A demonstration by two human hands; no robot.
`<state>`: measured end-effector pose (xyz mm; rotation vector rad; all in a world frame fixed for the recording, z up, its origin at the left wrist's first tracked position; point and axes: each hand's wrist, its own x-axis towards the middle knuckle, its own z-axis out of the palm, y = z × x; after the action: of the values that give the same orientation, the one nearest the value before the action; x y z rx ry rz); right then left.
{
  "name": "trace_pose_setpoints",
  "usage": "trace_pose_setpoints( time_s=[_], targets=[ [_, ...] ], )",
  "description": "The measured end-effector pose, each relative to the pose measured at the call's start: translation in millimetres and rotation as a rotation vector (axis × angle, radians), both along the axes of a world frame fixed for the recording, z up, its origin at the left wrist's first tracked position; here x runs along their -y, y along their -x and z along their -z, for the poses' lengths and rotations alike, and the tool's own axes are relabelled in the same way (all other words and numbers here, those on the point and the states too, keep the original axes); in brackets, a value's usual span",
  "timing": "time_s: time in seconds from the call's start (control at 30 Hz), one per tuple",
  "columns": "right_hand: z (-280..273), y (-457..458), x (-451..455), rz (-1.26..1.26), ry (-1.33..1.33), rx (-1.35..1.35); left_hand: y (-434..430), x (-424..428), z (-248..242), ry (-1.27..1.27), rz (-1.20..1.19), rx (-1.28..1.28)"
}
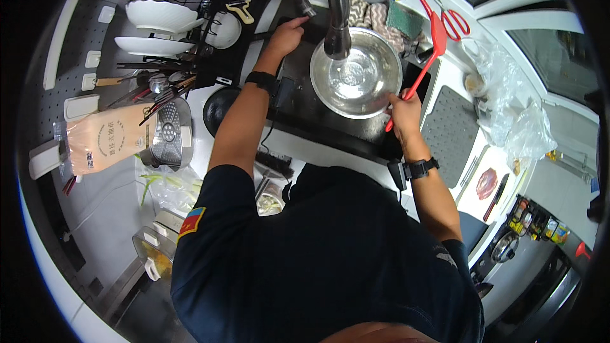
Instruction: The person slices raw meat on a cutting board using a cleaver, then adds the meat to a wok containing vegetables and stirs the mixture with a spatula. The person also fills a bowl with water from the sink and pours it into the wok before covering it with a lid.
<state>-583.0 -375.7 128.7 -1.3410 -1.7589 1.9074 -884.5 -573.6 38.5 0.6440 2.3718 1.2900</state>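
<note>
My right hand (406, 110) grips the red handle of a kitchen spatula (427, 64) together with the near right rim of a round stainless steel bowl (353, 72). The spatula's broad head points up and away from me. The bowl is over the dark sink, under the end of a curved metal faucet (339, 24). Its shiny inside looks wet; whether water is running cannot be made out. My left hand (287, 37) reaches out with the index finger stretched to a metal faucet fitting (305, 5). The fingertip is at its lower end, and nothing is held.
Left stand a dish rack with white bowls (162, 16), chopsticks and utensils (162, 81), and a tissue pack (112, 138). Right are red-handled scissors (456, 24), a grey mat (450, 128), plastic bags (500, 85), and a cutting board with raw meat (487, 183) and a knife (496, 197).
</note>
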Motion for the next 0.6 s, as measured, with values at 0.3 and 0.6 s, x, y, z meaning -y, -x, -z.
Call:
trace_pose_setpoints(
  time_s=[0.3,0.6],
  targets=[
    [2,4,8,-0.018,0.023,-0.011,-134,41,-38,-0.432,-0.202,0.805],
    [-11,-32,-5,-0.031,0.004,-0.085,-164,65,-20,-0.527,-0.437,0.927]
  ],
)
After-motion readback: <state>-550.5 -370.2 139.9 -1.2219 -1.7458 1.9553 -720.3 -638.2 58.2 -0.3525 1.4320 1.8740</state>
